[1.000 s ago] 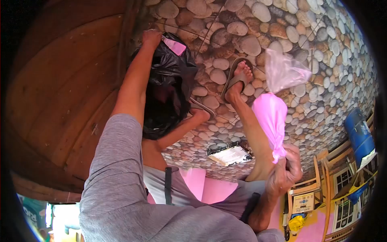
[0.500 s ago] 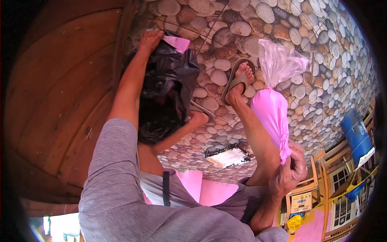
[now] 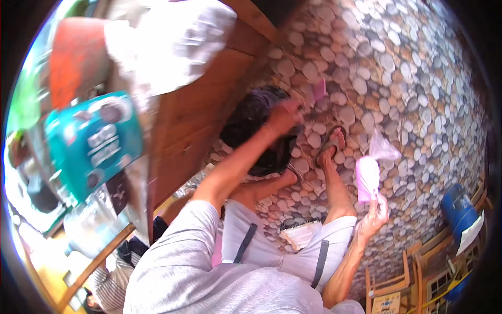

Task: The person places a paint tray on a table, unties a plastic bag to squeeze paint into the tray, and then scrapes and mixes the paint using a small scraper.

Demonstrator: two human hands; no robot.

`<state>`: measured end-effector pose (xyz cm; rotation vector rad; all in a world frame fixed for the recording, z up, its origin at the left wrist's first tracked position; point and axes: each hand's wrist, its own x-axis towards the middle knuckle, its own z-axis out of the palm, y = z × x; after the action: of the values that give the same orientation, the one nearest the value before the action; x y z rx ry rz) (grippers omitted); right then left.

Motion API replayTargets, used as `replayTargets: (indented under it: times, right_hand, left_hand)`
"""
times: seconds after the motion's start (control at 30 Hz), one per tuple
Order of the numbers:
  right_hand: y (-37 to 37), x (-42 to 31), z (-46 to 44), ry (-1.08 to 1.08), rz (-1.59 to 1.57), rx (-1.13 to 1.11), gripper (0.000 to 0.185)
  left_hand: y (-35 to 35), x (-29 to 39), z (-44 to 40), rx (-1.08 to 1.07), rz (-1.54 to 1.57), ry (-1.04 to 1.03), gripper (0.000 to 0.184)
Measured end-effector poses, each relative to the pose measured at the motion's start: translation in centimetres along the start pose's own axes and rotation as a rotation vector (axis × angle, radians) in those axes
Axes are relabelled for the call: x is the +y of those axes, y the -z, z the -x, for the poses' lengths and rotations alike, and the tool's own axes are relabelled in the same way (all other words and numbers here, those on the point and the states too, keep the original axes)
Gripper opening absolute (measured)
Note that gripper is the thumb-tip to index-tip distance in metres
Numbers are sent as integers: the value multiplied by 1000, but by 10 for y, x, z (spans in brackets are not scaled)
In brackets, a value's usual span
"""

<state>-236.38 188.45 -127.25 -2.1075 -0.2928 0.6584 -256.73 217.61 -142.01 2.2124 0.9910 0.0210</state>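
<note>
My right hand (image 3: 372, 213) pinches the gathered lower end of a plastic bag with pink contents (image 3: 367, 175). The bag's clear, loose end (image 3: 383, 147) flares out above the pink part. My left hand (image 3: 285, 116), blurred by motion, is over the right side of a crumpled black plastic bag (image 3: 246, 121) on the floor. Just beyond its curled fingers is a smeared pink flat-looking piece (image 3: 319, 90), which appears to be held; its exact kind is unclear. The black bag's inside cannot be made out.
A pebble-patterned floor (image 3: 418, 104) surrounds my sandalled feet. To the left rises a wooden counter (image 3: 193, 120) bearing a teal packet (image 3: 97, 144) and white plastic (image 3: 178, 44). Wooden chairs (image 3: 389, 285) and a blue barrel (image 3: 459, 209) are at right. Another person's striped sleeve (image 3: 112, 285) shows lower left.
The view has swung left, bringing the counter top into sight. My left hand and the pink piece have shifted rightward across the black bag. My right hand still holds the pink-filled bag.
</note>
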Motion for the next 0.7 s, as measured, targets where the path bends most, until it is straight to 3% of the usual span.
replayTargets:
  times: [0.17,0.3,0.57,0.63,0.67,0.7]
  right_hand:
    - [55,-68,26,77,-71,61,11]
    - [90,-110,45,96,-21,21,15]
    - [108,-172,66,168,-85,-98,18]
    - [105,-194,74,121,-3,-152,16]
    - [105,-217,83,323,69,-170,15]
    - [104,-219,81,261,26,-198,13]
  left_hand:
    - [92,148,85,105,397,67,29]
    - [146,206,147,191,430,91,28]
    - [252,232,253,342,383,297,24]
    - [262,222,277,372,518,323,24]
    - [264,225,295,369,760,348,26]
    - [268,218,304,347,982,359,27]
